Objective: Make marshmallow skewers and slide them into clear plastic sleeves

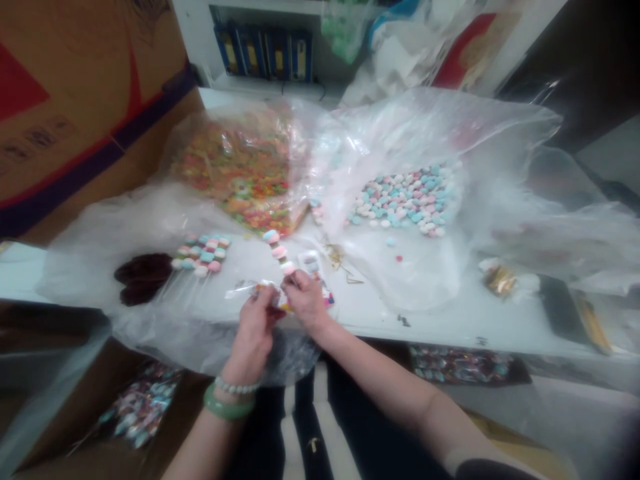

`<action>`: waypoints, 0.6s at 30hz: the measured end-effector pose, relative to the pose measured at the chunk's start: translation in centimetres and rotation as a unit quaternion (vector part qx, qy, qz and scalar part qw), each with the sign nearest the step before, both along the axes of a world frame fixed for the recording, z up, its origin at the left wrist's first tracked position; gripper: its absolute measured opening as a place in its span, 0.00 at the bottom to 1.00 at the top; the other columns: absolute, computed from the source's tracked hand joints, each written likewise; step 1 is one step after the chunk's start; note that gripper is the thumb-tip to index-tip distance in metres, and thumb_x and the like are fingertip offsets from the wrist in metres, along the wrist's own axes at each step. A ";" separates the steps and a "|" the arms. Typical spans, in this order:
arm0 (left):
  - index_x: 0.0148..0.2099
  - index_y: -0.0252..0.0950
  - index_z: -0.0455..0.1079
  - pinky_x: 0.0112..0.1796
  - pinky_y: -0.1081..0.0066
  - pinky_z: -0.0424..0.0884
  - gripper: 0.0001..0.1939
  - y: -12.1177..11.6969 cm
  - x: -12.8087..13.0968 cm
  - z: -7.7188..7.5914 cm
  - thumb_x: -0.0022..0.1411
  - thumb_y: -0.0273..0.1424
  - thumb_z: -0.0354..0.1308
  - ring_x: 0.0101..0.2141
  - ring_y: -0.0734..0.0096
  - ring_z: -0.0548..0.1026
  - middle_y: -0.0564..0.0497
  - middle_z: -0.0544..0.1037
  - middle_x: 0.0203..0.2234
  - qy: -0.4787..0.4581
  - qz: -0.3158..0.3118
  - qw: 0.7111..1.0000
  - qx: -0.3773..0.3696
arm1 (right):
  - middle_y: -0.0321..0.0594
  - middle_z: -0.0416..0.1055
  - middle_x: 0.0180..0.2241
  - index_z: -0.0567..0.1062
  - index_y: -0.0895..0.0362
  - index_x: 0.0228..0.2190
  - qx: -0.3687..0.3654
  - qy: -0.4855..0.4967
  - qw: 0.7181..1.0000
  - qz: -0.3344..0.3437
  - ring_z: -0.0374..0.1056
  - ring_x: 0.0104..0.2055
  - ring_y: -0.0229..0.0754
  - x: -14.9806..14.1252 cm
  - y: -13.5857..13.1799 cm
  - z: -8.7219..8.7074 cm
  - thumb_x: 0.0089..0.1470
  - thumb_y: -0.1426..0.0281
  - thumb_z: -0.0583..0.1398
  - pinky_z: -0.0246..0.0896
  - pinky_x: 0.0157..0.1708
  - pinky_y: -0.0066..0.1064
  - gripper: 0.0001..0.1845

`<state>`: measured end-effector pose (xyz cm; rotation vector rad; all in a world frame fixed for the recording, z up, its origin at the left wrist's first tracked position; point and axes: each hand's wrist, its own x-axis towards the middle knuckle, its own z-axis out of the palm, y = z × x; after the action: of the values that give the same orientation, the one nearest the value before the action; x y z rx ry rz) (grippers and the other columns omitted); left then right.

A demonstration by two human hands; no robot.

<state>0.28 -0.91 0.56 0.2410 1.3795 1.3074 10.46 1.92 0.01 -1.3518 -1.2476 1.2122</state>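
My right hand (303, 298) is closed around the lower end of a candy skewer (279, 252), strung with pink, white and blue pieces and pointing away from me. Close beside it, my left hand (259, 313) pinches a small clear plastic bag (246, 289) with coloured print at its edge; the fingertips are partly blurred. Behind my right hand lies a printed card or packet (313, 267). To the left, several finished-looking candy skewers (203, 253) rest in a row, sticks toward me. A few gold twist ties (337, 257) are scattered right of the skewer.
Large clear bags hold orange-green gummies (250, 180) and pastel candies (405, 200) at the back. A dark red object (145, 277) lies left. A big cardboard box (90, 100) stands back left. Below the table edge, boxes contain wrapped candies (145, 403). Blue binders (265, 53) fill a shelf.
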 end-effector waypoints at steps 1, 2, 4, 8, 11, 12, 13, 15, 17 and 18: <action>0.32 0.33 0.71 0.25 0.73 0.68 0.17 0.1 0.1 0.2 0.41 0.33 0.72 0.24 0.73 0.71 0.54 0.75 0.25 -0.009 -0.014 1.000 -0.006 | 0.30 0.60 0.21 0.63 0.53 0.20 0.004 0.002 1.000 0.005 0.57 0.28 0.37 0.1 0.0 0.0 0.45 0.66 0.56 0.53 0.31 0.29 0.08; 0.32 0.32 0.71 0.26 0.73 0.69 0.17 0.1 0.1 0.3 0.41 0.30 0.72 0.25 0.73 0.72 0.53 0.76 0.25 -0.015 -0.018 1.000 -0.009 | 0.30 0.60 0.21 0.62 0.53 0.20 0.005 0.013 1.000 0.009 0.56 0.27 0.37 0.1 0.0 0.0 0.45 0.65 0.56 0.53 0.31 0.29 0.09; 0.31 0.32 0.71 0.27 0.73 0.69 0.16 0.3 0.1 0.2 0.41 0.28 0.72 0.25 0.73 0.73 0.53 0.76 0.25 -0.016 0.002 1.000 0.000 | 0.30 0.58 0.21 0.62 0.54 0.20 -0.004 0.051 0.999 0.015 0.55 0.27 0.36 0.3 -0.2 0.2 0.47 0.63 0.57 0.52 0.29 0.28 0.11; 0.29 0.33 0.69 0.23 0.76 0.65 0.16 0.6 0.1 -0.5 0.40 0.30 0.73 0.21 0.78 0.70 0.56 0.73 0.21 0.010 0.053 0.998 0.022 | 0.30 0.56 0.19 0.63 0.55 0.18 -0.040 0.113 0.992 0.039 0.53 0.25 0.35 0.5 -0.9 0.6 0.47 0.60 0.60 0.51 0.27 0.27 0.16; 0.29 0.33 0.69 0.24 0.77 0.65 0.18 0.6 0.3 -0.9 0.38 0.32 0.74 0.22 0.79 0.69 0.57 0.73 0.21 0.001 0.062 0.997 0.049 | 0.30 0.60 0.20 0.70 0.55 0.21 -0.057 0.138 0.987 0.055 0.56 0.26 0.36 0.2 -1.2 0.6 0.45 0.61 0.62 0.53 0.28 0.27 0.11; 0.29 0.33 0.69 0.25 0.78 0.65 0.19 0.6 0.4 -0.9 0.37 0.33 0.74 0.23 0.79 0.70 0.57 0.73 0.22 -0.005 0.062 0.996 0.060 | 0.31 0.61 0.21 0.71 0.56 0.21 -0.063 0.142 0.986 0.051 0.57 0.27 0.36 0.1 -1.1 0.6 0.44 0.62 0.62 0.53 0.28 0.27 0.10; 0.29 0.32 0.69 0.25 0.78 0.66 0.19 0.7 0.4 -0.9 0.37 0.33 0.74 0.23 0.79 0.70 0.56 0.73 0.22 -0.010 0.059 0.996 0.066 | 0.31 0.62 0.21 0.72 0.56 0.21 -0.069 0.145 0.986 0.043 0.58 0.27 0.37 0.0 -1.0 0.6 0.42 0.63 0.62 0.54 0.28 0.27 0.09; 0.29 0.32 0.69 0.25 0.77 0.66 0.19 0.7 0.2 -0.7 0.39 0.34 0.74 0.24 0.78 0.70 0.56 0.73 0.22 -0.012 0.042 0.997 0.067 | 0.31 0.62 0.21 0.71 0.56 0.21 -0.076 0.145 0.986 0.021 0.58 0.27 0.37 0.0 -0.5 0.6 0.39 0.65 0.61 0.54 0.28 0.27 0.07; 0.30 0.32 0.70 0.24 0.76 0.65 0.18 0.8 0.0 -0.4 0.41 0.35 0.73 0.23 0.78 0.69 0.55 0.74 0.23 -0.007 0.005 0.998 0.065 | 0.30 0.61 0.20 0.69 0.56 0.19 -0.070 0.134 0.989 0.004 0.58 0.27 0.36 0.1 -0.1 0.7 0.37 0.66 0.60 0.55 0.28 0.27 0.06; 0.30 0.32 0.70 0.24 0.76 0.66 0.17 0.9 -0.1 -0.3 0.41 0.35 0.73 0.22 0.78 0.69 0.55 0.74 0.23 -0.003 -0.013 0.998 0.067 | 0.30 0.61 0.20 0.69 0.55 0.19 -0.061 0.123 0.990 0.000 0.58 0.26 0.36 0.1 0.0 0.8 0.37 0.67 0.60 0.55 0.28 0.27 0.05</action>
<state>0.15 -0.04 0.26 0.3442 1.2813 1.3797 10.56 1.96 0.82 -1.2438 -1.0136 1.4287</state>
